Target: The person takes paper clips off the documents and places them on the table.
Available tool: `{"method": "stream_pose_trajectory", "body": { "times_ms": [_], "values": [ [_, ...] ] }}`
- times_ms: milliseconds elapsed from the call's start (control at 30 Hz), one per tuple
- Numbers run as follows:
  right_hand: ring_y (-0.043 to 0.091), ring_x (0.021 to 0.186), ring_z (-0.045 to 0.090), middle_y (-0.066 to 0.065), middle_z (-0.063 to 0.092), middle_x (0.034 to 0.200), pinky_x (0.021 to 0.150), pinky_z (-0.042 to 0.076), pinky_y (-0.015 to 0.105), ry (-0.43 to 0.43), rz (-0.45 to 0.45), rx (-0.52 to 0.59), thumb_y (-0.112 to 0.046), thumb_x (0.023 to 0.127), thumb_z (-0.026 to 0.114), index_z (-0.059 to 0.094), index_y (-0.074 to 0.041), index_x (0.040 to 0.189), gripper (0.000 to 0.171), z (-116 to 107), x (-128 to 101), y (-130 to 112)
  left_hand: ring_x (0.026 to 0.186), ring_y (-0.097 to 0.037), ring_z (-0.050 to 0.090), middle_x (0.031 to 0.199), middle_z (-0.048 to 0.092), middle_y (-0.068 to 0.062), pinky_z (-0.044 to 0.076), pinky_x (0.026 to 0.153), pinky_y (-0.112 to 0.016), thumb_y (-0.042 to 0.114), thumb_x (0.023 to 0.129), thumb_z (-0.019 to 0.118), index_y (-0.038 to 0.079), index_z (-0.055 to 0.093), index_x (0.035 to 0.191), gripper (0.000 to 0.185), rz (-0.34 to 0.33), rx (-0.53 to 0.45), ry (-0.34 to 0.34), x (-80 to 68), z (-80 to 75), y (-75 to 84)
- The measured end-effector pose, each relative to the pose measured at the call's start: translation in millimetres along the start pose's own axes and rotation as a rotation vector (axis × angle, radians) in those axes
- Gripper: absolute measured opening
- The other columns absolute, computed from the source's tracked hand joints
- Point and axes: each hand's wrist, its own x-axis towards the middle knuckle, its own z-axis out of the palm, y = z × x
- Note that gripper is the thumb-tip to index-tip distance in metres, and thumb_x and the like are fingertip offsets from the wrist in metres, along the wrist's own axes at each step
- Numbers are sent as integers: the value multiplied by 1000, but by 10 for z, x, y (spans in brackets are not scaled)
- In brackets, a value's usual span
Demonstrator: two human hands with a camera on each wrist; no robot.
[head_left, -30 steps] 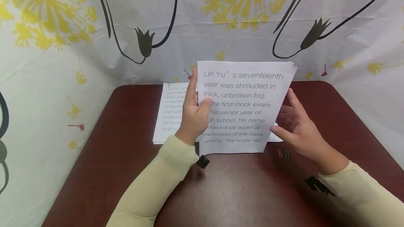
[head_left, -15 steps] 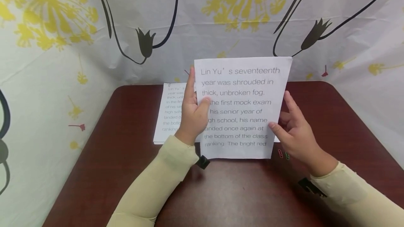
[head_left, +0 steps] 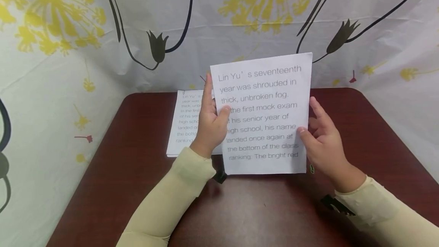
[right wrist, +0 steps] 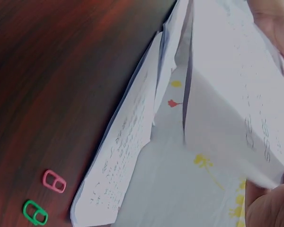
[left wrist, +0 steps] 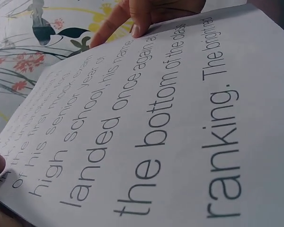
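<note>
A thin stack of printed paper [head_left: 262,125] is held upright above the table, its text facing me. My left hand [head_left: 212,127] grips its left edge, thumb across the front and fingers behind. At the right edge my right hand [head_left: 324,144] pinches the stack, the thumb just over the border. In the right wrist view, the lower edge of the held paper [right wrist: 232,118] stands out from the stacks behind it. A green paper clip [head_left: 312,169] lies beside the right hand. The pink paper clip [right wrist: 54,181] shows only in the right wrist view.
Another printed stack [head_left: 186,125] with a paper clip at its top lies at the left on the dark red-brown table [head_left: 260,212]. A second stack [right wrist: 118,161] lies behind the held paper. A patterned cloth [head_left: 205,22] hangs around the back and sides.
The held stack has turned more squarely towards me, its upper right corner rising. My right hand has come in from beside it and taken its right edge. The pink clip is now hidden in the head view.
</note>
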Motion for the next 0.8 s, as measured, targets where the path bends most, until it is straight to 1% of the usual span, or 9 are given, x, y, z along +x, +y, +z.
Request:
{"method": "stream_pose_trajectory", "body": {
  "times_ms": [133,233,300,367,467,567,667,733,800],
  "values": [
    [2,92,75,-15,73,112,70,61,18,47,24,18,10,100,56,33,-29,166,81,-18,25,-26,110,-34,76,145,65,-11,65,85,-45,-12,101,40,51,-3,166,100,-13,8,4,-9,15,-27],
    [1,92,75,-16,73,112,71,61,17,73,34,28,9,100,56,34,-28,166,79,-44,53,-35,105,-34,77,139,68,-15,65,83,-43,-11,101,42,50,-3,166,100,-38,20,15,-23,38,-47],
    [1,91,75,-14,74,111,70,60,17,90,50,78,10,99,56,36,-28,166,79,-68,73,-37,100,-34,78,134,71,-16,66,78,-41,-10,101,43,51,-2,166,100,-56,28,17,-30,56,-60],
    [2,92,75,-12,75,111,69,61,17,104,68,153,11,99,55,37,-27,165,78,-93,98,-34,95,-32,79,131,72,-14,65,72,-36,-10,101,44,53,0,165,100,-73,40,10,-37,71,-75],
    [5,94,76,-6,76,113,70,61,18,128,89,286,13,98,54,38,-26,165,79,-128,140,-29,93,-31,79,131,72,-14,64,71,-34,-9,101,43,54,0,165,99,-103,39,-19,-51,98,-100],
    [8,97,76,-2,75,118,74,62,19,154,113,362,14,98,53,38,-25,165,79,-158,188,-21,96,-32,79,133,71,-15,66,77,-40,-8,102,43,54,0,165,98,-138,21,-60,-74,134,-125],
    [10,98,74,0,74,120,75,61,18,204,168,412,15,97,53,38,-25,165,79,-193,243,-15,98,-33,79,133,70,-16,66,80,-46,-7,103,43,54,0,165,97,-180,5,-102,-93,177,-155],
    [11,99,73,1,73,121,75,60,17,243,219,434,15,97,53,38,-25,164,80,-226,282,-11,99,-33,79,134,69,-17,66,79,-47,-6,103,44,54,1,165,97,-209,4,-126,-104,204,-181],
    [11,102,70,1,70,126,77,60,16,274,269,450,14,98,53,37,-26,165,80,-272,315,-9,99,-33,79,133,69,-18,66,78,-47,-5,103,45,55,2,164,96,-238,6,-151,-116,230,-208]
  ]
}}
